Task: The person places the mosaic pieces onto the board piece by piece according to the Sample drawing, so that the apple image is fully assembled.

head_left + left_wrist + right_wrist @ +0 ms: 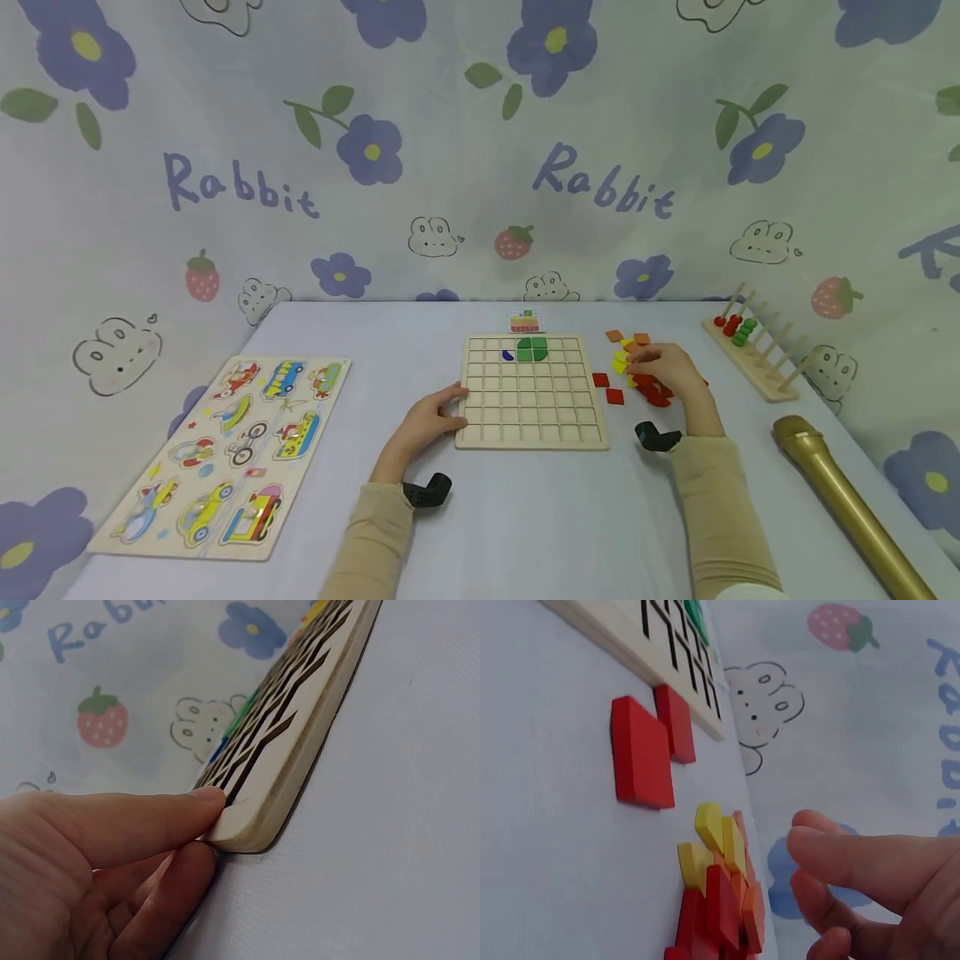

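A square wooden grid board (pixel 532 408) lies on the table, with green pieces (pixel 532 349) and a small blue piece (pixel 507 356) in its upper cells. At the board's left edge, my left hand (pixel 427 421) pinches the rim between thumb and fingers; the left wrist view shows the thumb (pixel 180 814) over the corner. My right hand (pixel 667 367) hovers over a loose pile of yellow pieces (pixel 709 825), red pieces (pixel 721 907) and orange pieces (pixel 753 919). Its fingers are loosely bent, and nothing shows between them. Two red squares (pixel 614 397) lie between pile and board.
A small picture card (pixel 527 321) sits behind the board. To the left lies a vehicle puzzle board (pixel 225 450). At the right are a wooden peg stand (pixel 757 362) with red and green beads and a gold microphone (pixel 847 500).
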{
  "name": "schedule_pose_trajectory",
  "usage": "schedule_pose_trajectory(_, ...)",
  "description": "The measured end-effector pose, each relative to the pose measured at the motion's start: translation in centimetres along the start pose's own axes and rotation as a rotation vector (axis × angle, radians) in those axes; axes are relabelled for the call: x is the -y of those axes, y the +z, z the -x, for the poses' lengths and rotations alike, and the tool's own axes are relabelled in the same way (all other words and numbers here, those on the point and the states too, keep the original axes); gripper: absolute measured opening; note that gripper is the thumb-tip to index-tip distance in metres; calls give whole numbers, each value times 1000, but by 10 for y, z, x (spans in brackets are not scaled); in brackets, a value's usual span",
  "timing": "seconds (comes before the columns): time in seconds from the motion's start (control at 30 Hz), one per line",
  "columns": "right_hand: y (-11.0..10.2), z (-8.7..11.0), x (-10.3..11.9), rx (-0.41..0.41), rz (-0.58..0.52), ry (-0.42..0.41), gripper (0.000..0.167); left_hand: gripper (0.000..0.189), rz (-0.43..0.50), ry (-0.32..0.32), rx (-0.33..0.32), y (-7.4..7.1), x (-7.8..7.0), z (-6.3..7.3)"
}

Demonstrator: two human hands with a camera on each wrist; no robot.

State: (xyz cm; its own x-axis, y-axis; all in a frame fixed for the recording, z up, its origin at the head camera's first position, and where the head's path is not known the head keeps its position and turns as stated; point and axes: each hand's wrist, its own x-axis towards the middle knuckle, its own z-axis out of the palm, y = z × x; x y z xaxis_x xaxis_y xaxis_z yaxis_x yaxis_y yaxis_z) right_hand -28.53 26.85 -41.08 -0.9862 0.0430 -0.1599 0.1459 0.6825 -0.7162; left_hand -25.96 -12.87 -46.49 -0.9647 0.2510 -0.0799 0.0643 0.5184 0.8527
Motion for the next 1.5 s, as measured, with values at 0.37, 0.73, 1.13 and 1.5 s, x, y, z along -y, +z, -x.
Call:
schedule_pose_trajectory(0.37,7,-9,-11,50,281,-30,31,51,28,-3,7,-1,-1,0)
schedule_pose_trajectory(0.73,6,-12,-13,67,317,-114,33,51,27,1,-1,-1,0,-1)
schedule_pose_trajectory(1.13,17,-11,-6,-114,90,-154,32,51,-13,3,5,-1,1,1)
schedule_pose_trajectory(1.5,41,-18,35,56,-371,-134,40,51,-7,26,10,-2,1,0)
